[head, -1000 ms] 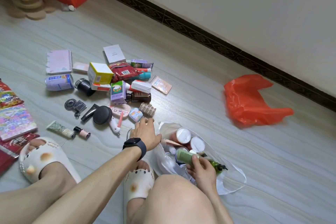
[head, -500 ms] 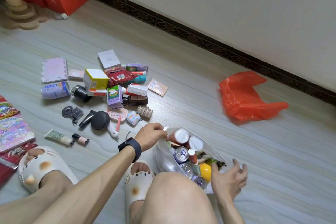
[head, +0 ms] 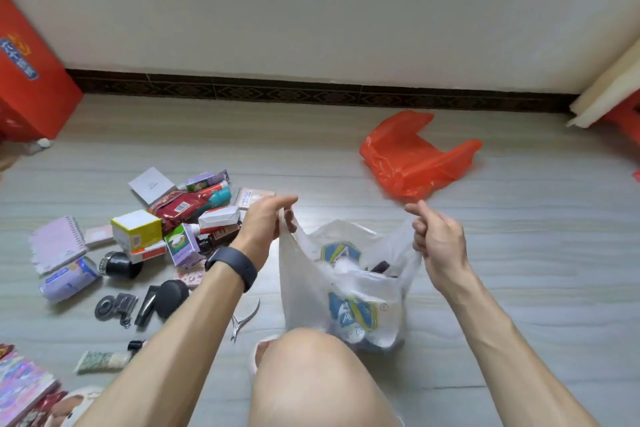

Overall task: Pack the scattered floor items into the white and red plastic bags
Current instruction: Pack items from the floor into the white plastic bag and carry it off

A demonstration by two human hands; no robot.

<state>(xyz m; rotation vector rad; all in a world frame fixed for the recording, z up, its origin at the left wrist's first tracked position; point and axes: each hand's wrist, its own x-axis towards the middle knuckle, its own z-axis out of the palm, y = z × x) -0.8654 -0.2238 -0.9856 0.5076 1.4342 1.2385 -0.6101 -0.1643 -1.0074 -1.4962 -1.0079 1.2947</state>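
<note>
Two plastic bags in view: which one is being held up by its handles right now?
The white bag with the blue and yellow logo: left hand and right hand each grip a handle. The red bag lies crumpled and untouched on the floor near the wall.

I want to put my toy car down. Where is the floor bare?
Bare floor lies between the white bag and the red bag, and right of the right hand. Left of the left hand it is crowded: the yellow box, the notebook and more.

Bare arms; black wristband (head: 231, 267) on left wrist; pale slippers (head: 258, 355).
</note>
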